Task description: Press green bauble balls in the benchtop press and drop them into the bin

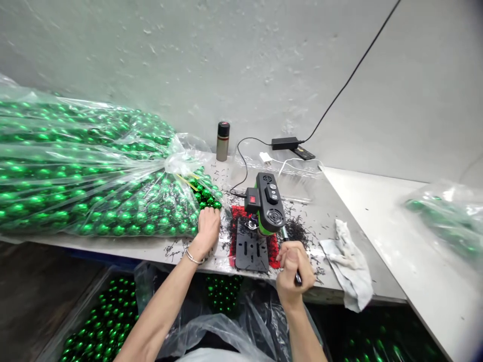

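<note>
A black and green machine (270,203) stands over a dark slotted plate (252,251) on a red base. My right hand (295,269) is wrapped round the machine's black lever handle (298,278). To the left, my left hand (209,226) is at the open mouth of a clear bag, its fingers closed against shiny green balls (207,193); what they grip, if anything, is hidden. The large clear bag (94,176) is full of green balls and lies on the table. Small black scraps (296,231) lie around the machine.
Behind the machine are a bottle (222,143), a power adapter (285,144) with cables, and a white plug (265,158). A crumpled cloth (349,266) lies right. Below the table edge are green balls (109,311) in a lined container. Another bag (449,221) is far right.
</note>
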The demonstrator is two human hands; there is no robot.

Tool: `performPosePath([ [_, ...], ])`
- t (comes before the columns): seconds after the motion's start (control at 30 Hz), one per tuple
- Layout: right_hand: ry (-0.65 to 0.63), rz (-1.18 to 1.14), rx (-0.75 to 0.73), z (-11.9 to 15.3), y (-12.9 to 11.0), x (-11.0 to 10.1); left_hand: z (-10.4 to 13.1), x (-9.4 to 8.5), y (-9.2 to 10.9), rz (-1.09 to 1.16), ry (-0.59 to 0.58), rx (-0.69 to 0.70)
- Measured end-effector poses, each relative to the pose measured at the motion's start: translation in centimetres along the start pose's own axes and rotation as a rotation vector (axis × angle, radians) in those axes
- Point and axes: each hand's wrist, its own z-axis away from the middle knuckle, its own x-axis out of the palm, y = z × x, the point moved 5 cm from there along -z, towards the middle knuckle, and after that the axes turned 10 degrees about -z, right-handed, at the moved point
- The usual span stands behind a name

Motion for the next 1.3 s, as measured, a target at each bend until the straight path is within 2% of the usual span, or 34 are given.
performPosePath([
  [0.1,0.003,0.003,-0.011,-0.1,-0.2,0.1,-0.4,-0.2,-0.4,0.002,-0.056,-0.024],
  [0.17,0.013,0.002,-0.018,-0.1,-0.3,0.2,-0.2,-0.6,-0.5,0.123,-0.143,-0.111],
  [0.23,0.025,0.000,-0.015,-0.1,-0.3,0.3,0.7,-0.4,-0.5,0.410,-0.280,-0.301],
  [0.33,0.035,-0.008,-0.009,-0.3,-0.3,0.2,3.1,1.0,0.5,0.890,-0.436,-0.625],
  [0.43,0.027,-0.005,-0.011,-0.6,-0.3,0.2,5.3,2.9,2.0,1.070,-0.486,-0.774],
  [0.5,0.021,0.000,-0.015,-0.7,-0.4,0.2,6.1,3.9,2.9,1.029,-0.487,-0.740],
  [0.6,0.017,0.008,-0.020,-0.8,-0.4,0.2,6.5,4.4,4.2,0.810,-0.437,-0.537],
  [0.77,0.004,0.010,-0.036,-0.5,-0.2,0.2,6.7,3.5,6.1,0.408,-0.331,-0.203],
  [0.9,-0.007,0.019,-0.057,-0.4,-0.4,0.2,6.9,3.0,7.2,0.317,-0.262,-0.033],
  [1.07,-0.026,0.020,-0.042,0.2,-0.1,0.1,7.0,3.4,7.3,0.305,-0.186,-0.028],
  [1.3,-0.027,0.006,-0.155,3.6,2.5,0.3,7.0,3.4,7.4,0.311,-0.203,-0.006],
])
